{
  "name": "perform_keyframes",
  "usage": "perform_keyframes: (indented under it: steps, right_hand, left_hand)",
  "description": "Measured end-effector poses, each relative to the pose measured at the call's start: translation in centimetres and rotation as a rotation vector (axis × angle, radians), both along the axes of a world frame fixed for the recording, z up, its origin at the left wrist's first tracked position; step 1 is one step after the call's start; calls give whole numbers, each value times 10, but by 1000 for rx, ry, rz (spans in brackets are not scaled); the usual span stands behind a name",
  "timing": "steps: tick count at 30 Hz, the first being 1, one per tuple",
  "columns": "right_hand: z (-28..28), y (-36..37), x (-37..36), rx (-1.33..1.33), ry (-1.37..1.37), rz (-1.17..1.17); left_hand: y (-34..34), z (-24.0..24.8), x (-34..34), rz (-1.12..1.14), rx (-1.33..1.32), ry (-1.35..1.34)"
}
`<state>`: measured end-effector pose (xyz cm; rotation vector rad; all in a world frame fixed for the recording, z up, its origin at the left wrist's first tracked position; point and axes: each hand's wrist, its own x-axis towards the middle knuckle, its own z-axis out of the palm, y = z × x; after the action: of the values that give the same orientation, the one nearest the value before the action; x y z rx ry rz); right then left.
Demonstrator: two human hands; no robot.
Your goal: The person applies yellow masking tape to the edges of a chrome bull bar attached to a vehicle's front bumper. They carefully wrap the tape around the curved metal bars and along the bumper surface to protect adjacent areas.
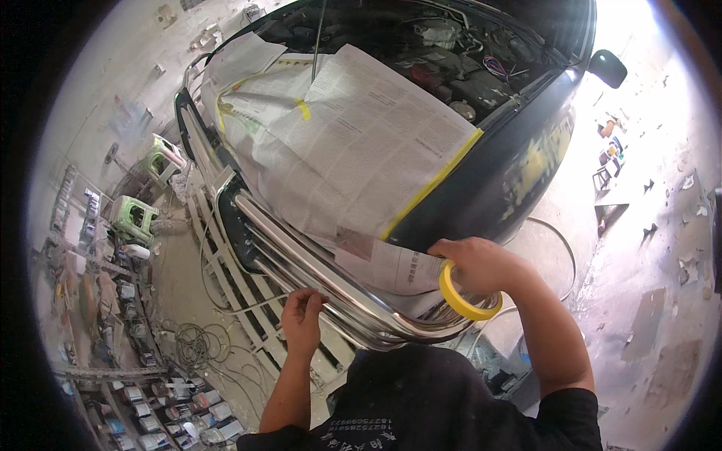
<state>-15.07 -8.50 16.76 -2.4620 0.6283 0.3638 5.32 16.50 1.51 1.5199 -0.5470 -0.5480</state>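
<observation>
In the way: a bumper guard of chrome bars spans the car's front, between the person's body and the newspaper.
Car: dark bodywork, an uncovered engine bay, a thin rod rising by the paper's upper edge, and a fender with a patchy pale-yellow area.
Floor, left: slatted boards, two green stools and a coiled cable, near crowded shelves.
Newspaper look: overlapping grey printed sheets, wrinkled toward the front, edged with yellow tape along the fender side.
Tape roll: bright yellow ring, tilted, hanging below the right hand near the paper's lower corner.
Right hand: fingers curled, gripping the roll, fingertips at the paper's edge.
Left hand: beside the chrome bars, fingers drawn together; cannot tell whether they pinch anything thin.
</observation>
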Motion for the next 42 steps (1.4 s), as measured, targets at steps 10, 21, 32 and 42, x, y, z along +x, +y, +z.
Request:
perform_keyframes:
  steps: [10, 21, 32, 42]
  right_hand:
    - [-2, -8, -8, 93, -57, -17]
    - [-4, -12, -9, 134, -76, -38]
    - [-12, -23, -17, 243, -89, -32]
    - [-20, -28, -16, 272, -103, 7]
  left_hand:
    - [6, 36, 26, -1, -199, -279]
    - [-144, 129, 30, -1129, 163, -967]
    - [-160, 118, 1, -1249, 188, -1407]
    - [-142, 113, -12, -1023, 139, -1617]
